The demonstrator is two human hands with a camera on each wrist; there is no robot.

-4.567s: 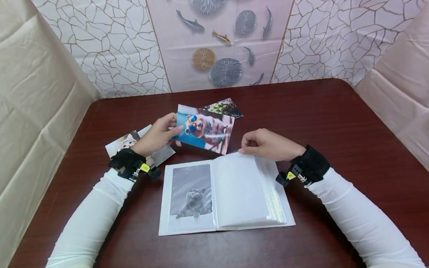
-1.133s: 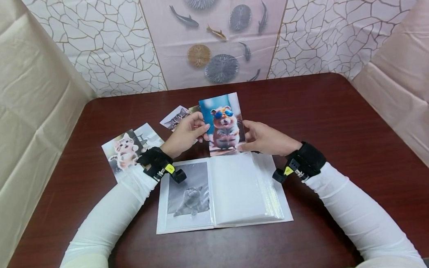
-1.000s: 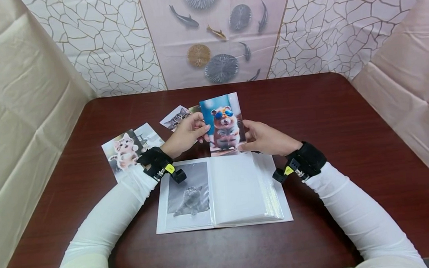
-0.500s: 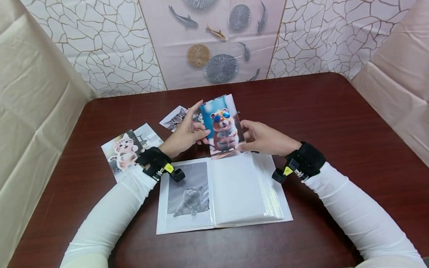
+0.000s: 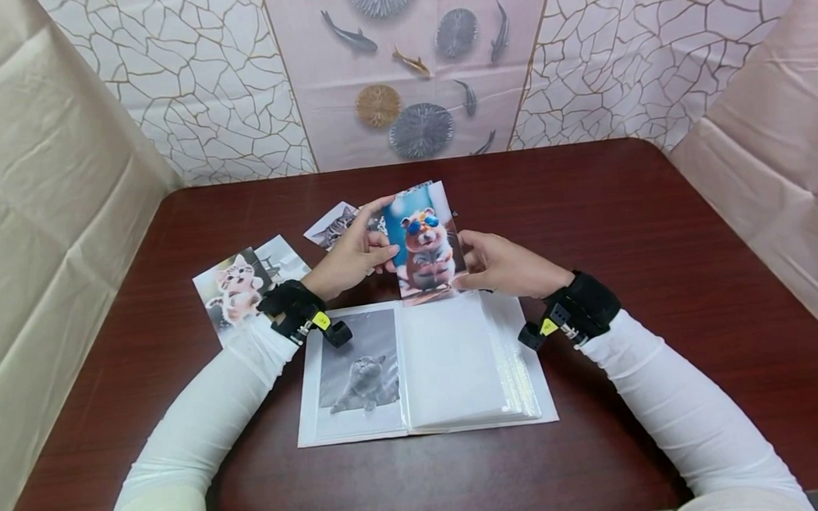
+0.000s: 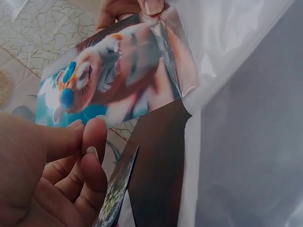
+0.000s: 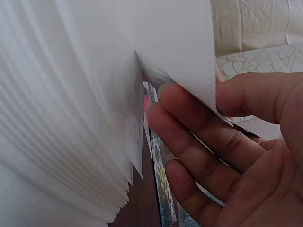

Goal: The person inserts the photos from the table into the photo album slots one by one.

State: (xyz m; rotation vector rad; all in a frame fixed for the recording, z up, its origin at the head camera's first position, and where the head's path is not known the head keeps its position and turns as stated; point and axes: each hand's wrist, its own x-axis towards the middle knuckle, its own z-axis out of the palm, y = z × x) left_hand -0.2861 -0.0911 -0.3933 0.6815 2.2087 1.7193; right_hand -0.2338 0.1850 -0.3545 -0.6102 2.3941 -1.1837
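The left hand (image 5: 355, 252) pinched a glossy blue-and-brown rectangular photo (image 5: 426, 247) of a hamster in sunglasses by its side, at the top edge of an open white album (image 5: 454, 362), probably to steady it. The right hand (image 5: 508, 263) pinched the album's white plastic page (image 7: 189, 47), seemingly to hold it open. A glossy kitten print (image 5: 234, 290) lay left of the album, out of the way I guess
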